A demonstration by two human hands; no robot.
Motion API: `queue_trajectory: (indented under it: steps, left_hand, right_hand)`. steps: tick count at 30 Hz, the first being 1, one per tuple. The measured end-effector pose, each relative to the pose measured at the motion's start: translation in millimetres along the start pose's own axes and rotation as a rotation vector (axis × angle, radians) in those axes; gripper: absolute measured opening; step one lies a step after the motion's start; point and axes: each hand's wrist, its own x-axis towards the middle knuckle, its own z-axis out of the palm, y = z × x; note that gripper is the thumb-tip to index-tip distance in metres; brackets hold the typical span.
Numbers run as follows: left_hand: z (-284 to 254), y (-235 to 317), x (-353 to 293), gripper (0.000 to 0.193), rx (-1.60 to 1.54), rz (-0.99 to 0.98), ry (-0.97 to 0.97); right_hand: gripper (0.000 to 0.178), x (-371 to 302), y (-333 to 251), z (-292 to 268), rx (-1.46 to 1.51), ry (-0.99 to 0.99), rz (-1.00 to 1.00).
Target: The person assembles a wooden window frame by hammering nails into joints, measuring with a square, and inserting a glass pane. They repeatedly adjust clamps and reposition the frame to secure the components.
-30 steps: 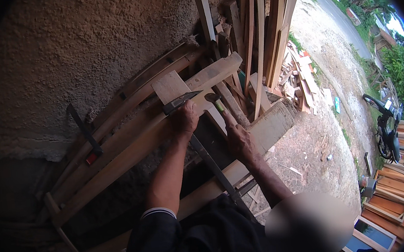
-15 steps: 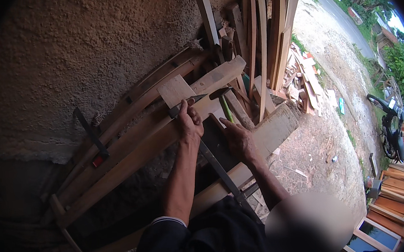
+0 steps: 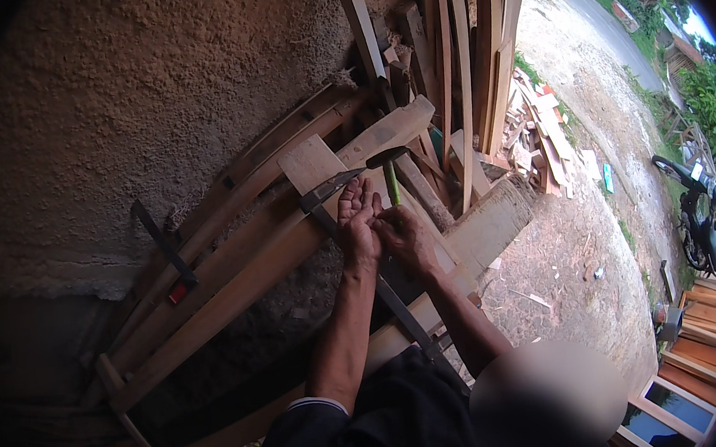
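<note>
My left hand [image 3: 361,223] is turned palm up over the wooden frame [image 3: 238,321], fingers loosely extended. Against that palm, my right hand [image 3: 408,238] has its fingers pinched together; whatever lies between them is too small or hidden to tell. Just beyond the right hand rests a hammer [image 3: 393,184] with a green handle and dark head, lying on the wood. A dark metal bar clamp [image 3: 403,314] runs across the frame beneath my wrists, its jaw [image 3: 321,194] by a short wood block [image 3: 309,161].
Another clamp with a red part [image 3: 178,290] sits at left on the frame. Long boards [image 3: 493,55] lean at the back. Beyond them are scrap wood [image 3: 543,132], a motorcycle [image 3: 698,217] and stacked wooden frames [image 3: 714,336]. A rough wall [image 3: 148,97] rises at far left.
My left hand has left the clamp's jaw, turning from closed to palm up. My right hand has moved left from beside the hammer handle to meet it.
</note>
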Motion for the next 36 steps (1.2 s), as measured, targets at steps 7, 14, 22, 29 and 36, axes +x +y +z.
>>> queue_trajectory:
  steps: [7, 14, 22, 29, 36]
  left_hand:
    - [6, -2, -5, 0.044, 0.18, -0.008, -0.032]
    - [-12, -10, -4, 0.03, 0.012, -0.067, -0.115]
    - [-31, -3, 7, 0.012, 0.814, 0.125, -0.231]
    - [-21, 15, 33, 0.01, 1.421, 0.27, -0.278]
    - [-18, 7, 45, 0.011, 1.873, 0.769, -0.153]
  right_hand:
    - [0.031, 9, 11, -1, -0.047, -0.023, -0.002]
    - [0.025, 19, 22, 0, 0.079, 0.009, 0.004]
    - [0.02, 32, 34, -10, -0.108, 0.052, -0.114]
    - [0.025, 38, 31, -21, -0.205, -0.016, 0.003]
    - [0.041, 8, 52, -35, -0.062, 0.184, -0.08]
